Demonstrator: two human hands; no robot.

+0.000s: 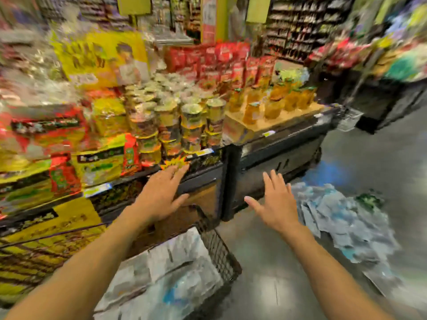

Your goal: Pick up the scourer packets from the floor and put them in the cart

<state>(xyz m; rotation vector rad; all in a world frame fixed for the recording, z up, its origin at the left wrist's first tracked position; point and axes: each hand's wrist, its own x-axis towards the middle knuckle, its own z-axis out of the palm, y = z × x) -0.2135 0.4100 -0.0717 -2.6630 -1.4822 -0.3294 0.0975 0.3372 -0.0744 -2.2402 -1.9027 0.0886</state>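
Observation:
Both my hands are held out in the air with fingers spread, holding nothing. My left hand hovers above the far end of the black wire cart, which has silvery scourer packets lying inside. My right hand is over the floor, just left of a loose pile of blue-white scourer packets spread on the grey floor at the right. The whole view is blurred by motion.
A low black display stand runs across ahead, stacked with cup noodles, orange jars and yellow and red packets. Shelves fill the background. Grey floor lies between the cart and the pile.

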